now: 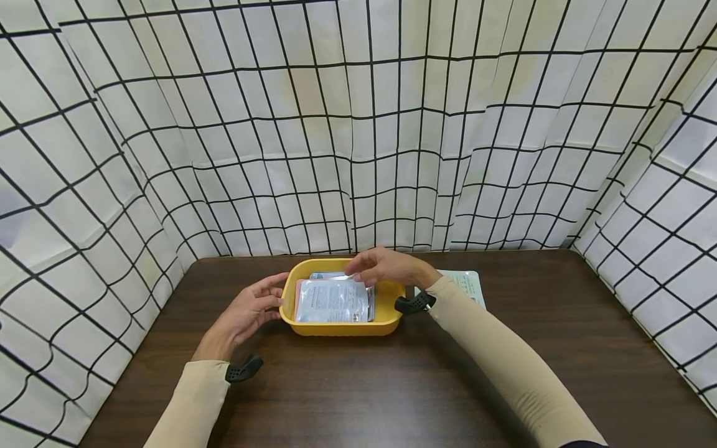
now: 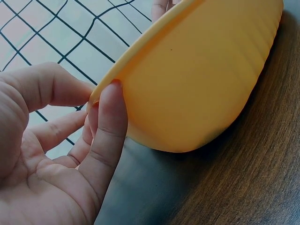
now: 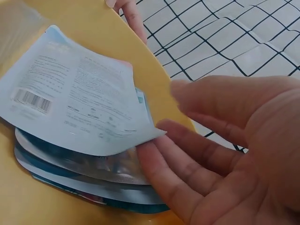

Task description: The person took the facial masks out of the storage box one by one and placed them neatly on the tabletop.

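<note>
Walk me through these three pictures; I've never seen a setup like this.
There is no robot here, just a person's bare left hand and right hand. The wide picture comes from a camera worn on the head; the two close-ups come from cameras on the left and right wrists. On the dark wood-grain table sits a yellow plastic tub with printed pouches stacked inside. A pale green packet lies beside it, partly hidden by the right arm. The left hand pinches the tub's rim; the right touches a corner of the top pouch, thumb clear of it.

Left hand (image 1: pixel 252 309) in pinch; right hand (image 1: pixel 386 267) thumb (image 3: pixel 213 97) apart from fingers (image 3: pixel 166 176).
</note>
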`<act>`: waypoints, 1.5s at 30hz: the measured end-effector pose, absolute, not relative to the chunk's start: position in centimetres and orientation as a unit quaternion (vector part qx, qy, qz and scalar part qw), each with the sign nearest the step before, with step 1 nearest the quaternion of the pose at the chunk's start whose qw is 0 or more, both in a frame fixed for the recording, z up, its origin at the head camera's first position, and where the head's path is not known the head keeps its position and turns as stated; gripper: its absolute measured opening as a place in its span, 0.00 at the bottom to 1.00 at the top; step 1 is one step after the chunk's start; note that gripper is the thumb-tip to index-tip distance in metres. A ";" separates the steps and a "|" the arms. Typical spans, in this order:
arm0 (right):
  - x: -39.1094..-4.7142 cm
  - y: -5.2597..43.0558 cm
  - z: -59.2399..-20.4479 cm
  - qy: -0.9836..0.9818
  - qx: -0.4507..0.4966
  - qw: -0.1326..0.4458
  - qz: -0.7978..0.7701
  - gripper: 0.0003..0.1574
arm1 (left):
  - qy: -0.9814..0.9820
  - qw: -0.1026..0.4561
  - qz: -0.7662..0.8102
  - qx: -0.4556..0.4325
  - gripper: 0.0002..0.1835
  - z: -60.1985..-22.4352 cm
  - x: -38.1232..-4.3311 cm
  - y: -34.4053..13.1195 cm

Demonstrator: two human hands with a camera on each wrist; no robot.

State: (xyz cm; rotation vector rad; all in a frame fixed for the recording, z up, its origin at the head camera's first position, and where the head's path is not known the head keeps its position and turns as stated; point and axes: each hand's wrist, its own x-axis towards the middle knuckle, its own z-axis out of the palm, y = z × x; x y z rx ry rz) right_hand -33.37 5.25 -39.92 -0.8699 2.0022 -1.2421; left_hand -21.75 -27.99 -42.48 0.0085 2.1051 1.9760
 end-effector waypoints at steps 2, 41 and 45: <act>-33.3 5.2 -39.8 0.760 -0.331 0.313 -0.463 0.27 | 0.722 0.127 0.680 0.003 0.37 -42.5 -21.8 -28.0; -32.5 5.9 -39.0 0.734 -0.331 0.307 -0.507 0.25 | 0.719 0.124 0.684 0.015 0.36 -42.5 -21.7 -27.9; -32.5 6.3 -38.9 0.731 -0.323 0.303 -0.518 0.25 | 0.719 0.124 0.684 0.014 0.36 -42.6 -21.8 -27.9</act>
